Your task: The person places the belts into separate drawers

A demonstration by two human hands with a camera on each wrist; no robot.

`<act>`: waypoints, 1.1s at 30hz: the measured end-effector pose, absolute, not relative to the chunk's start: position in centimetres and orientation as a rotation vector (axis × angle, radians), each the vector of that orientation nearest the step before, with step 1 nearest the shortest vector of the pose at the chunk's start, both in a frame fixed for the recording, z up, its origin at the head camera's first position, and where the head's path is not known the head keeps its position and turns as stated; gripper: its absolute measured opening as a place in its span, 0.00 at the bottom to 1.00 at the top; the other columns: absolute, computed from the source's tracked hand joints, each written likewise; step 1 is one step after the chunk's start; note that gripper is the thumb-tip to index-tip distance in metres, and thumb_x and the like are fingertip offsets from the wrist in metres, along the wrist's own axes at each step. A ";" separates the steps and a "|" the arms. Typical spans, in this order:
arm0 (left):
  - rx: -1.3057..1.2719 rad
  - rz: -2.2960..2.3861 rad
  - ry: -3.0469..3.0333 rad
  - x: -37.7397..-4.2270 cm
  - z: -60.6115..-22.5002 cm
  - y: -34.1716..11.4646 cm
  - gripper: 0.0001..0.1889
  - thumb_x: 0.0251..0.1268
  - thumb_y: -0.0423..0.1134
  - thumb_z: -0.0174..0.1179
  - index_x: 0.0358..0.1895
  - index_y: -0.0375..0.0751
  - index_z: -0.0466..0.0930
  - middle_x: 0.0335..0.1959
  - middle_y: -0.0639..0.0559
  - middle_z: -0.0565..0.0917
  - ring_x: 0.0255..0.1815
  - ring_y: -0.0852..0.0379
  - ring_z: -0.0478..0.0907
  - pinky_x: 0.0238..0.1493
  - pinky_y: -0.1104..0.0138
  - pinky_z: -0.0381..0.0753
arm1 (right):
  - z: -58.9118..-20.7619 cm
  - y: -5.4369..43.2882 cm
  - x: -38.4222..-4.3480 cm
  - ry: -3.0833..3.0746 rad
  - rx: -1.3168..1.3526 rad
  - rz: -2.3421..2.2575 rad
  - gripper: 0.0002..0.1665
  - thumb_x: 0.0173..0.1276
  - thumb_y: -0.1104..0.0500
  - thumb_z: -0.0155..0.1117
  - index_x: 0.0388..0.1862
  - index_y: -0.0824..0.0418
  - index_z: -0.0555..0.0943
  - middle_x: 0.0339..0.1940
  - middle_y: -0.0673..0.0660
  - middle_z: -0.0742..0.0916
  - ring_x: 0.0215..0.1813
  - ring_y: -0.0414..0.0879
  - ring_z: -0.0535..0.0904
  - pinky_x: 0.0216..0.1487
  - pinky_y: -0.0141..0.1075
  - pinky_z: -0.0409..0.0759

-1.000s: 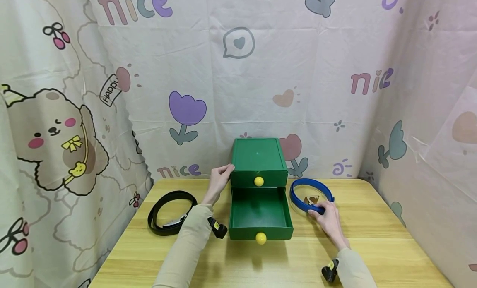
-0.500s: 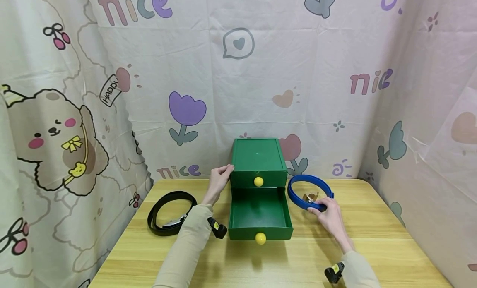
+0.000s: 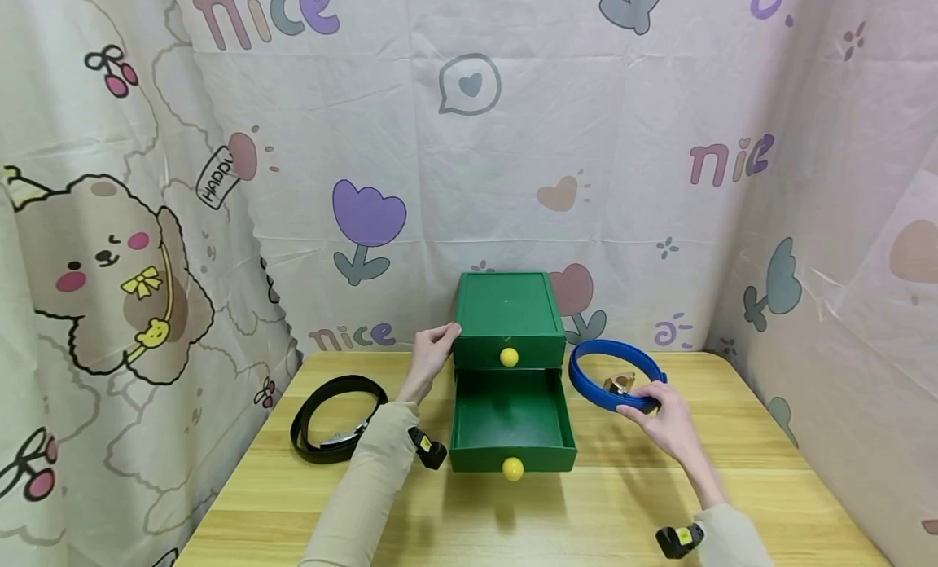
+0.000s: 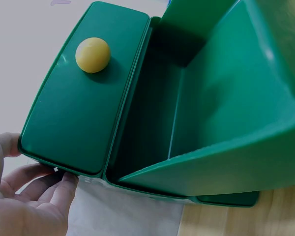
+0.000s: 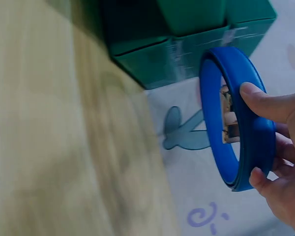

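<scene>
My right hand (image 3: 670, 420) pinches a coiled blue belt (image 3: 595, 396) by its near right side, thumb on one face and fingers on the other. Inside the loop shows a gold-coloured buckle (image 5: 227, 132). In the right wrist view the belt is held up beside the green drawer unit. My left hand (image 3: 431, 351) holds the front left corner of that drawer unit (image 3: 506, 302), with the thumb at its top edge and bent fingers against its side. The lower drawer (image 3: 476, 461) is pulled out, with nothing in it; the upper drawer (image 4: 83, 108) is closed.
A coiled black belt (image 3: 300, 424) with a silver buckle lies on the wooden table (image 3: 740, 469) at the left, partly behind my left sleeve. Yellow round knobs (image 3: 513, 469) stick out from both drawers. A patterned curtain (image 3: 476, 184) hangs close behind.
My right hand has lifted the blue belt and drawn it slightly to the right. My left hand and the drawers have stayed where they were.
</scene>
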State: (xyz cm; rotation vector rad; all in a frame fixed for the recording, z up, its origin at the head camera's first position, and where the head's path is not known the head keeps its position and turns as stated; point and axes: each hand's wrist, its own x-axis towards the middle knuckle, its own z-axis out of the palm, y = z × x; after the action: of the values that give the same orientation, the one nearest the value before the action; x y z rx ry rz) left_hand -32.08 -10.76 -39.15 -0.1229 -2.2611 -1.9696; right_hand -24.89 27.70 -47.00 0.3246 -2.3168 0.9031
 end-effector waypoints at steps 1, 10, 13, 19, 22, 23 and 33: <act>-0.119 -1.970 -2.260 -32.1 -39.1 -10.7 0.23 0.75 0.43 0.57 0.64 0.31 0.78 0.72 0.37 0.72 0.74 0.41 0.70 0.72 0.51 0.73 | -46.7 27.8 -24.7 -2.322 0.332 0.910 0.11 0.48 0.66 0.82 0.29 0.62 0.86 0.29 0.55 0.87 0.34 0.38 0.76 0.41 0.39 0.78; -0.119 -1.964 -2.266 -31.9 -38.9 -10.7 0.22 0.76 0.43 0.57 0.64 0.32 0.78 0.72 0.38 0.73 0.74 0.41 0.70 0.72 0.51 0.73 | -44.0 28.8 -23.1 -2.370 0.415 1.015 0.10 0.52 0.65 0.80 0.31 0.59 0.86 0.29 0.52 0.84 0.29 0.38 0.71 0.28 0.28 0.67; -0.121 -1.974 -2.268 -32.0 -39.0 -10.7 0.22 0.76 0.43 0.56 0.64 0.32 0.78 0.72 0.37 0.72 0.74 0.41 0.69 0.72 0.51 0.73 | -43.2 29.3 -22.7 -2.379 0.438 1.027 0.10 0.53 0.65 0.80 0.32 0.58 0.86 0.29 0.51 0.83 0.29 0.36 0.69 0.27 0.27 0.65; -0.111 -1.969 -2.305 -30.5 -37.1 -10.5 0.22 0.77 0.39 0.54 0.65 0.27 0.75 0.73 0.35 0.70 0.75 0.39 0.68 0.72 0.50 0.72 | -41.7 30.0 -21.7 -2.416 0.464 1.010 0.11 0.54 0.64 0.80 0.35 0.56 0.86 0.30 0.48 0.82 0.30 0.41 0.70 0.28 0.29 0.68; -0.113 -1.966 -2.316 -30.0 -36.5 -10.4 0.22 0.77 0.39 0.53 0.66 0.26 0.74 0.73 0.35 0.70 0.74 0.38 0.68 0.72 0.50 0.72 | -41.0 30.2 -21.1 -2.429 0.498 1.029 0.12 0.54 0.64 0.79 0.36 0.55 0.86 0.30 0.48 0.82 0.30 0.41 0.71 0.28 0.29 0.68; -0.115 -1.967 -2.310 -30.1 -36.7 -10.4 0.22 0.77 0.39 0.54 0.65 0.27 0.75 0.72 0.35 0.71 0.74 0.39 0.68 0.72 0.50 0.72 | -40.8 30.2 -20.9 -2.435 0.511 1.039 0.12 0.55 0.64 0.79 0.36 0.55 0.86 0.30 0.47 0.82 0.30 0.40 0.71 0.28 0.29 0.67; -0.112 -1.973 -2.270 -32.0 -39.1 -10.7 0.22 0.75 0.44 0.57 0.64 0.32 0.78 0.72 0.38 0.73 0.74 0.41 0.70 0.71 0.51 0.73 | -39.7 30.9 -19.8 -2.469 0.636 1.162 0.11 0.58 0.67 0.76 0.37 0.54 0.86 0.30 0.45 0.82 0.33 0.41 0.74 0.30 0.29 0.72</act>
State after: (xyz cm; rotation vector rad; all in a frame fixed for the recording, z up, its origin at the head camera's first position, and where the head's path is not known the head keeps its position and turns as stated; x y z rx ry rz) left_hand -32.01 -10.73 -39.10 -0.1115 -2.2697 -1.9734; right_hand -19.80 30.94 -39.70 0.6361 -2.4686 1.1624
